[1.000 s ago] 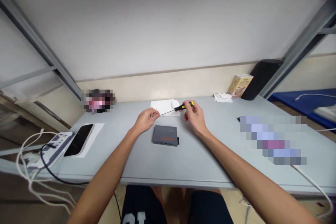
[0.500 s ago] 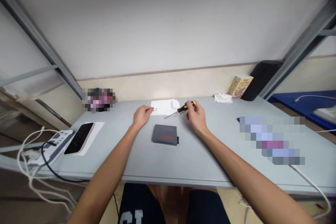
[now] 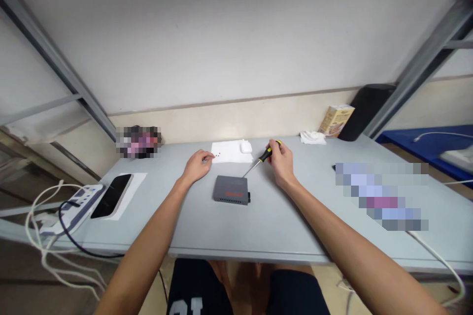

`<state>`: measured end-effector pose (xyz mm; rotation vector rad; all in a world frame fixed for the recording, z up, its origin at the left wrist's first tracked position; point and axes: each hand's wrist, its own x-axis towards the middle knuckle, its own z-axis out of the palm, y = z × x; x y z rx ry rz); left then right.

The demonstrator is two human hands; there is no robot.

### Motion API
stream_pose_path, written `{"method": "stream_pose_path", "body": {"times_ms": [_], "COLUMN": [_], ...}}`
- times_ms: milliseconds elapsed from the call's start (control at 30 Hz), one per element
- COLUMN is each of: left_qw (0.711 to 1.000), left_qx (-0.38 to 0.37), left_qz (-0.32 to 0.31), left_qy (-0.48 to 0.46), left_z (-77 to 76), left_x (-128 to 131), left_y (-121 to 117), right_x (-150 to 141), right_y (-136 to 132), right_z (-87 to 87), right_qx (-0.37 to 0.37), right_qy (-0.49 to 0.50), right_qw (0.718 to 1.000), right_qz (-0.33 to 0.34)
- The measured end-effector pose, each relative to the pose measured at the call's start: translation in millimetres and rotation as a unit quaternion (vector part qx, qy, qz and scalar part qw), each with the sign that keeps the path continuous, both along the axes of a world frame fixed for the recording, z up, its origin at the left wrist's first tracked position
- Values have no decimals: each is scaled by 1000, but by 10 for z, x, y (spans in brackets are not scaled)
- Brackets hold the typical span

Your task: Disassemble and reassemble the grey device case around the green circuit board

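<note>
My right hand (image 3: 282, 162) grips a screwdriver (image 3: 265, 154) by its black and yellow handle. Its thin metal shaft slopes down to the left, and the tip ends near the back edge of a dark grey box (image 3: 231, 190). The box lies flat, with red lettering on top, a row of small vents in front and a black connector at its right end. At the left edge of a white sheet of paper (image 3: 233, 155) is my left hand (image 3: 198, 164), a finger stretched toward several tiny dark screws (image 3: 218, 155). I see nothing held in it.
A white earbud case (image 3: 246, 146) rests on the paper. Left are a phone (image 3: 112, 196) and a power strip (image 3: 79, 209) with cables. Crumpled tissue (image 3: 313, 137), a yellow carton (image 3: 337, 121) and a black speaker (image 3: 365, 112) stand at the back right. Two areas are pixelated.
My right hand has shifted slightly right, and the screwdriver now points more steeply down, its tip nearer the box. My left hand's finger has drawn slightly back from the paper.
</note>
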<state>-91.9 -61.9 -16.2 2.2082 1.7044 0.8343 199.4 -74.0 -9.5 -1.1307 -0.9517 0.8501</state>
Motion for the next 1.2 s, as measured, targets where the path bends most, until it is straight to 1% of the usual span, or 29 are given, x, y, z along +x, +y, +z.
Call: {"method": "stream_pose_path", "body": {"times_ms": [67, 233, 333, 400, 433, 500, 567, 600, 667, 700, 767, 833, 933, 1067, 1200], "left_qw": [1000, 1000, 999, 998, 996, 980, 949, 933, 913, 908, 905, 906, 910, 915, 920], "left_qx": [1, 10, 20, 9, -14, -106, -206, -240, -274, -282, -286, -282, -271, -253, -230], "left_qz": [-13, -17, -26, -54, -81, -161, -236, -267, -303, -311, -315, -315, -313, -312, -316], "left_qy": [12, 21, 0, -28, -42, -47, -25, -13, 0, 2, 6, 11, 20, 33, 21], "left_z": [0, 33, 113, 203, 258, 379, 499, 551, 631, 656, 677, 670, 642, 621, 568], "left_x": [-6, 3, 57, 102, 120, 138, 125, 111, 81, 72, 75, 107, 190, 303, 406], "left_y": [0, -10, -70, -139, -179, -257, -322, -346, -381, -393, -412, -429, -456, -494, -529], "right_x": [-1, 20, 39, 50, 54, 57, 49, 38, 7, -11, -48, -75, -101, -133, -120], "right_y": [-5, 13, 27, 29, 27, 12, -14, -30, -67, -84, -115, -140, -184, -304, -443], "right_z": [9, 6, -1, -7, -9, -13, -14, -14, -14, -13, -8, 9, 65, 186, 285], "right_qx": [-2, 0, -11, -16, -19, -27, -29, -28, -18, -13, -5, 4, 25, 58, 110], "right_qy": [4, 10, 24, 24, 18, -4, -40, -58, -92, -108, -130, -143, -153, -172, -241], "right_qw": [1000, 1000, 1000, 1000, 1000, 1000, 998, 997, 992, 989, 982, 978, 978, 976, 959], "right_qz": [4, -2, -5, -8, -8, 5, 33, 50, 87, 105, 140, 154, 141, 123, 99]}}
